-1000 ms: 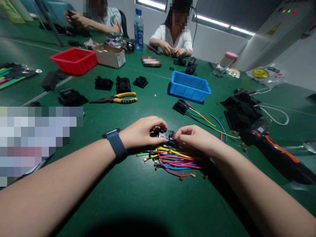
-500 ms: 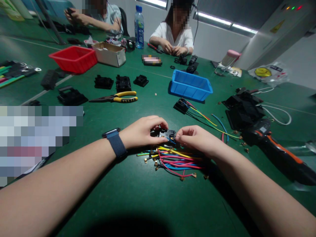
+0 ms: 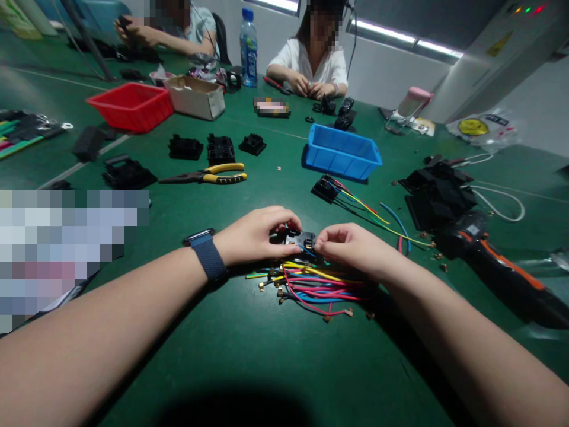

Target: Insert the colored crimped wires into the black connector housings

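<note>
Centre of bench (image 3: 249, 350), close to the body. Left hand (image 3: 255, 236) closed around the left end of a small black connector block (image 3: 301, 239), thumb and fingers bracing it just above the green surface. Right hand (image 3: 351, 249) narrowed to a fingertip pinch at the block's right edge, apparently on a thin blue wire (image 3: 306, 249) where it meets the housing; the contact itself is hidden by the fingers.

Loose wires (image 3: 315, 287), red, yellow, blue and green with brass terminals, lie fanned on the bench just below both hands, touching the right wrist.

Judgement on doing this well: hold the block steady with the left hand and let only the right move. Grip the wire close behind its terminal so it does not buckle, line it up square to the cavity and push straight. Lift the block clear of the pile so that stray ends do not snag.

Yellow-handled pliers (image 3: 208, 175) lie well apart to the left, and a second wired connector (image 3: 326, 188) sits near the blue bin (image 3: 342, 151).
</note>
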Demonstrator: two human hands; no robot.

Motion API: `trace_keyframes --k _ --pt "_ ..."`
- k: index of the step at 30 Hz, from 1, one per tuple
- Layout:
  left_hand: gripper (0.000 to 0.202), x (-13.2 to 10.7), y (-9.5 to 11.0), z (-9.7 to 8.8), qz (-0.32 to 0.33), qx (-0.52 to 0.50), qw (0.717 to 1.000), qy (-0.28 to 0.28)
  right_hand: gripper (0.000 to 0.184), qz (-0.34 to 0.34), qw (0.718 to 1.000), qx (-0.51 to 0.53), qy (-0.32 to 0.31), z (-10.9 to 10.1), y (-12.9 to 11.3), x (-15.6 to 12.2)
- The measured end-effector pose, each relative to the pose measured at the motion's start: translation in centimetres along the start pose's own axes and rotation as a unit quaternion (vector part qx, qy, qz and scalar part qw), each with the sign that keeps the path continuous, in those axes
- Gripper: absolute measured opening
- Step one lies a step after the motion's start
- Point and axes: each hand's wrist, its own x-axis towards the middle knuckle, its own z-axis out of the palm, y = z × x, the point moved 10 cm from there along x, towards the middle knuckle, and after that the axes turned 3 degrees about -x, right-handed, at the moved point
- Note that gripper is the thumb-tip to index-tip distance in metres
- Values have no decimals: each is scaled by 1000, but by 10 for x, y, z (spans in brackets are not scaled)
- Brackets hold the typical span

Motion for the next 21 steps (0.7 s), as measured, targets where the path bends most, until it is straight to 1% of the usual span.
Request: trace_keyframes --k 3,7,12,16,18,21 --pt "30 1 0 1 -2 4 1000 -2 18 -7 1000 6 2 0 -2 0" --pt "31 1 0 1 -1 15 1000 -3 13 -46 999 -3 16 -1 -9 1" --pt "31 0 0 2 -1 23 1000 -7 12 -84 993 -68 38 -6 -18 -4" --pt "32 1 1 2 -3 28 1000 -9 12 -127 981 -130 62 -13 -32 -13" --pt "33 1 1 2 -3 31 999 -11 11 -143 977 -149 61 -14 -37 -16" --pt "32 1 1 3 -5 37 999 -12 11 -148 974 -164 40 -12 -37 -17"
